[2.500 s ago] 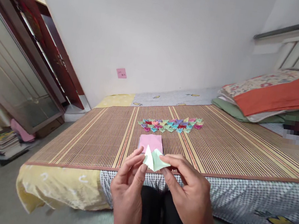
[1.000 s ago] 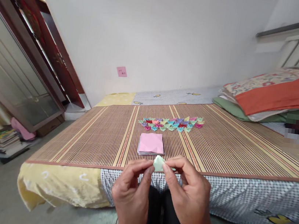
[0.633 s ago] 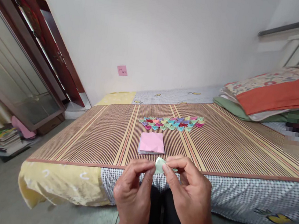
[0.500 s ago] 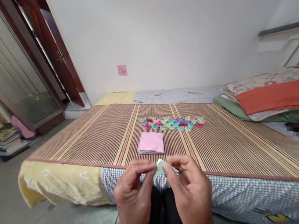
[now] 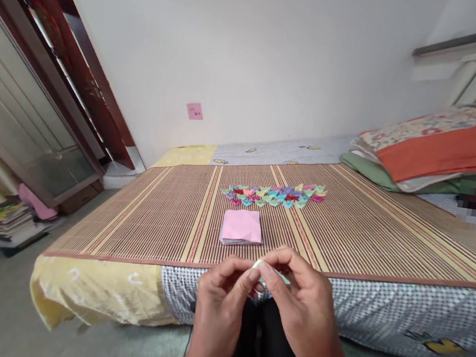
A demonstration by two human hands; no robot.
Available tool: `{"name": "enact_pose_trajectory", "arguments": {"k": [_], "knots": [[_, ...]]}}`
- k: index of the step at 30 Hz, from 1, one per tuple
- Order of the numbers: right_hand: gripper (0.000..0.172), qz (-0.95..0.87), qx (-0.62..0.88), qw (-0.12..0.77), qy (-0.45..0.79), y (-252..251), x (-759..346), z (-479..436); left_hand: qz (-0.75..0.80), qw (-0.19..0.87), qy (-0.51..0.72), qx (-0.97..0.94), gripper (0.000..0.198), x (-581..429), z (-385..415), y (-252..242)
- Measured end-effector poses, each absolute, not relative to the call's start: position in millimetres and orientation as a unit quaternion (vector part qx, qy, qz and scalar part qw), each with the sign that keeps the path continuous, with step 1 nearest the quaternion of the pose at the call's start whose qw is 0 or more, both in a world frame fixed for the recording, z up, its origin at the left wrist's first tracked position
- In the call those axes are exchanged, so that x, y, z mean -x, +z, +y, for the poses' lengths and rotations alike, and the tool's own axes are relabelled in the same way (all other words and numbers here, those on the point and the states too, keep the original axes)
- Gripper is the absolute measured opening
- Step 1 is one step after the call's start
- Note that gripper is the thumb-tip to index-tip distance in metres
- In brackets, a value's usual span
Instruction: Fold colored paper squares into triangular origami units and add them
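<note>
A small piece of pale green folded paper (image 5: 258,263) is pinched between my two hands, just above the bed's front edge. My left hand (image 5: 224,295) is closed, its thumb and fingertips on the paper's left end. My right hand (image 5: 302,306) is closed too, with thumb and forefinger on the paper. Most of the paper is hidden by my fingers. Beyond my hands lies a stack of square paper (image 5: 242,226) with a pink sheet on top. Behind the stack stand several small folded paper figures (image 5: 275,194) in many colours, set in rows.
A striped bamboo mat (image 5: 162,215) covers the bed, over a checked and yellow sheet (image 5: 102,289). Folded bedding (image 5: 450,149) is piled at the right. A pink note (image 5: 195,111) sticks to the wall. Books (image 5: 8,220) are stacked at the left.
My left hand has moved slightly right, closer to my right hand, and its fingers now cover more of the green paper. The stack and the paper figures have not moved.
</note>
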State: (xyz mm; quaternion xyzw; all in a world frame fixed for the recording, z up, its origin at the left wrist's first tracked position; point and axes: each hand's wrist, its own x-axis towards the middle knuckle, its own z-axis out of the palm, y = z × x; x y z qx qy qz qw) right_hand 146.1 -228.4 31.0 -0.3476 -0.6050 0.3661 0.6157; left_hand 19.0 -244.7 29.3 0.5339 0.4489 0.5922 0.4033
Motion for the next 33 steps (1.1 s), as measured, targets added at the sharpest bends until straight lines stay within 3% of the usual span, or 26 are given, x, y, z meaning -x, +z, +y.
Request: {"name": "enact_pose_trajectory", "arguments": {"k": [5, 15, 28, 33], "knots": [[0.016, -0.607, 0.338, 0.605, 0.388, 29, -147, -227, 0.470, 0.323, 0.591, -0.570, 0.020, -15, -246, 28], [0.017, -0.643, 0.334, 0.555, 0.409, 33, -156, -227, 0.404, 0.479, 0.628, -0.462, 0.024, -14, -240, 24], [0.030, -0.654, 0.370, 0.581, 0.312, 30, -155, -229, 0.397, 0.444, 0.629, -0.499, 0.021, -14, -243, 30], [0.028, -0.673, 0.364, 0.545, 0.342, 32, -158, -226, 0.406, 0.433, 0.611, -0.524, 0.023, -13, -244, 31]]}}
